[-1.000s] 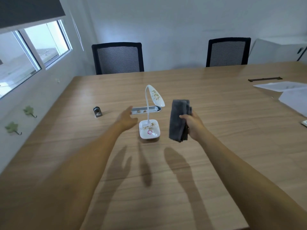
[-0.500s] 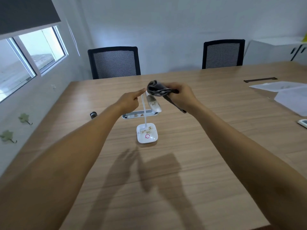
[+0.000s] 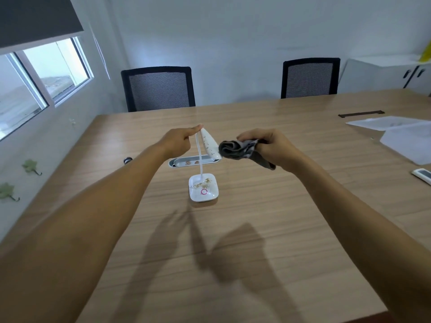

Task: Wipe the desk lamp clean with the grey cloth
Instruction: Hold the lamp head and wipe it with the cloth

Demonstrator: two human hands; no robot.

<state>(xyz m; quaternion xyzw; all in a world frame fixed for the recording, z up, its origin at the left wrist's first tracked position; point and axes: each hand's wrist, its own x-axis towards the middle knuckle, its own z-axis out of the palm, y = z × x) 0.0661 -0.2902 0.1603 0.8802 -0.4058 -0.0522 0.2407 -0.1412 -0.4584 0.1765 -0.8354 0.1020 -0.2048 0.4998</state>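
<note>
A small white desk lamp stands mid-table; its square base (image 3: 204, 188) carries brown specks and a pink ring, and a thin neck rises to the speckled head (image 3: 210, 144). My left hand (image 3: 179, 140) pinches the top end of the lamp head between thumb and fingers. My right hand (image 3: 265, 144) is shut on the bunched grey cloth (image 3: 235, 149), whose front fold touches the lower tip of the lamp head. A tail of cloth hangs under my right palm.
A silver cable tray (image 3: 193, 161) with crumbs lies in the wooden table (image 3: 256, 229) behind the lamp. A small dark object (image 3: 127, 160) sits left. Papers (image 3: 396, 134) and a white remote (image 3: 422, 175) lie right. Two black chairs (image 3: 161, 88) stand at the far edge.
My right hand has brought the cloth from above the lamp head down to its lower tip. My left hand now grips the head's top end. The camera has moved closer.
</note>
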